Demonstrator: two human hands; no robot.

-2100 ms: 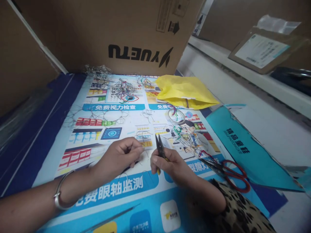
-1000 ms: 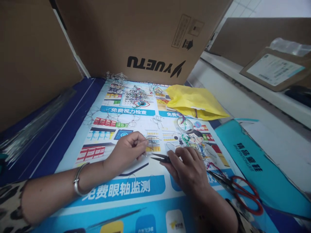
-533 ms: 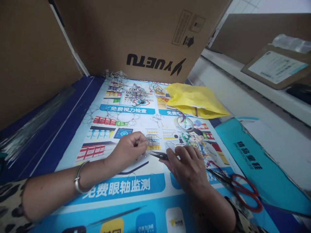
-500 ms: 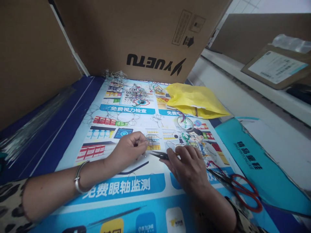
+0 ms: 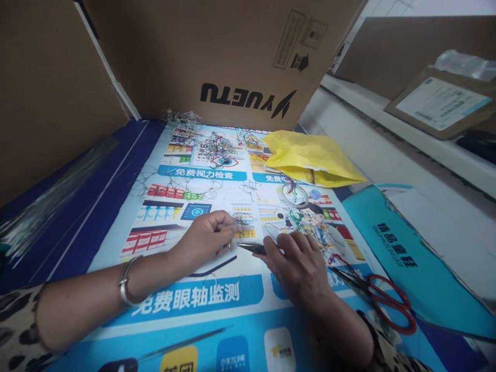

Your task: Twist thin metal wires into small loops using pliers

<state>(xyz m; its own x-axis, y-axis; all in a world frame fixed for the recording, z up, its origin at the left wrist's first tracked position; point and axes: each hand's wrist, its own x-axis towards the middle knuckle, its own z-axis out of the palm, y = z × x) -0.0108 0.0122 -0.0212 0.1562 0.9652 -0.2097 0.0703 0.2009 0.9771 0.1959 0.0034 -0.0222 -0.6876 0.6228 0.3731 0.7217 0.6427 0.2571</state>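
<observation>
My left hand [image 5: 211, 236] is closed in a pinch, with a short bit of thin wire [image 5: 230, 246] showing below its fingertips. Wrapped in my right hand [image 5: 300, 261] are long-nose pliers [image 5: 251, 249], whose dark jaws point left toward the pinched fingers. A small gap separates the jaw tips from my left hand, and the jaws look closed. The plier handles are hidden in the palm. Just beyond my fingers lies a loose thin wire loop [image 5: 245, 219]. Red-handled scissors [image 5: 372, 294] rest to the right of my right wrist.
Tangled wire pieces [image 5: 217, 147] lie at the back of the printed sheet [image 5: 248, 330]. A yellow bag [image 5: 313, 157] and a tape roll [image 5: 294, 195] stand at the right. Straight wires [image 5: 42, 206] lie left. A cardboard box [image 5: 163, 62] walls off the back; a teal box piece [image 5: 403, 258] lies right.
The pliers' jaws, slightly apart before, now look closed. My right hand has shifted very slightly left; my left hand keeps its pinch almost in place.
</observation>
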